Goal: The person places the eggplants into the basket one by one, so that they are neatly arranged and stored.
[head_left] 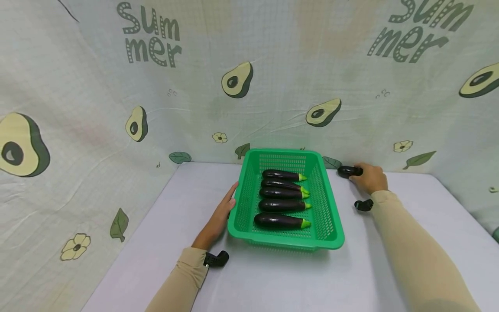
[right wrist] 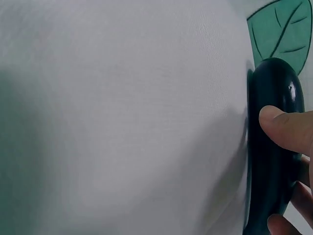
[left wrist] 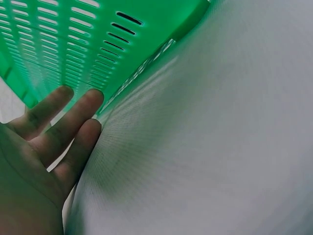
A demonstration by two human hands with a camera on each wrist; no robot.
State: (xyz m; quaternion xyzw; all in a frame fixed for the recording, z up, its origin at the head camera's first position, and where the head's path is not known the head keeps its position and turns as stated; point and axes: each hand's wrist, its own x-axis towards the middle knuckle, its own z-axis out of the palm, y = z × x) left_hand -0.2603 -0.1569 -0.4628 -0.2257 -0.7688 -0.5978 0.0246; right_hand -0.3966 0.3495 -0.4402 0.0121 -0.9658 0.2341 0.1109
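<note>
A green plastic basket (head_left: 339, 229) with slotted walls stands mid-table, holding several dark purple eggplants (head_left: 281, 205) in a row, their green stem ends to the right. At its left side is my left hand (head_left: 219, 216); in the left wrist view the fingers (left wrist: 80, 110) are extended against the slotted wall, and the thumb is hidden. Beyond the basket's right side, near the back edge, my right hand (head_left: 370, 177) grips another eggplant (head_left: 345, 172) lying on the table. The right wrist view shows my thumb pressed on that eggplant (right wrist: 274, 181) and fingertips curling round its far side.
A white cloth covers the table (head_left: 288, 281). Directly behind it hangs a pale curtain (head_left: 273, 117) printed with avocados, leaves and lettering, which also runs along the left and right sides. A black wrist camera (head_left: 217, 259) sits on the left wrist, another (head_left: 364, 205) on the right.
</note>
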